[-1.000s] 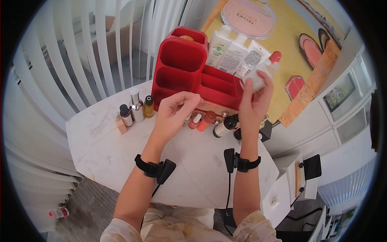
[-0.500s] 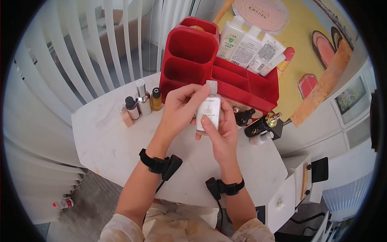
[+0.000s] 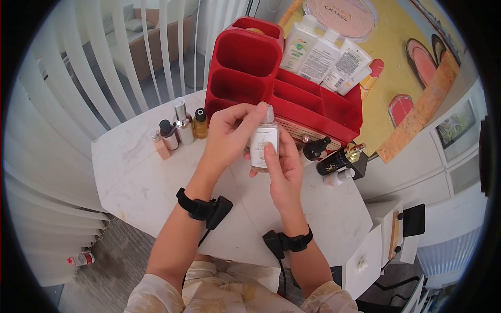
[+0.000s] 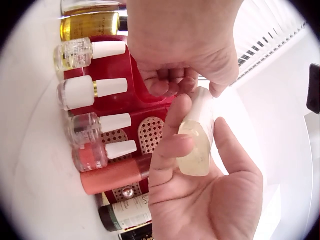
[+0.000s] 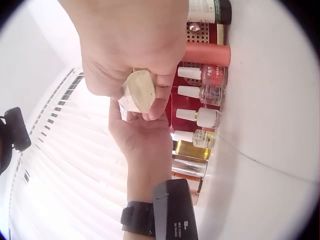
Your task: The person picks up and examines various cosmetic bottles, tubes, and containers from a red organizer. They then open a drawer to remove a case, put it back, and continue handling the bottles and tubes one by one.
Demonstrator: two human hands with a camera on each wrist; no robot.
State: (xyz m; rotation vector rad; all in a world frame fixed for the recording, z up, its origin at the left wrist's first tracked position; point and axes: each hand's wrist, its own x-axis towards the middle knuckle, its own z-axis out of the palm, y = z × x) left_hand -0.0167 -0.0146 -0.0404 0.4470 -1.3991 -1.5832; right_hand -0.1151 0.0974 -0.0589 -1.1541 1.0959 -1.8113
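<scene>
- While the bottle (image 3: pixel 264 148) hangs above the desk (image 3: pixel 156 193), in front of the organizer (image 3: pixel 240 74), the right hand (image 3: pixel 287 172) grips its body, thumb across the label.
- The left hand (image 3: pixel 224 136) pinches the cap (image 3: pixel 269 115).
- Four nail polishes (image 4: pixel 77 93) stand before the organizer.
- Four small bottles (image 3: pixel 183 126) stand near the desk's far left edge.
- Black bottles (image 3: pixel 331 163) stand by the organizer's right end.
- White containers (image 3: pixel 318 61) lean inside it.

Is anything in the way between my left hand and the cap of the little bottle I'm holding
Nothing visible is. Your left hand has its fingertips right at the cap, while your right hand grips the bottle lower down.
</scene>
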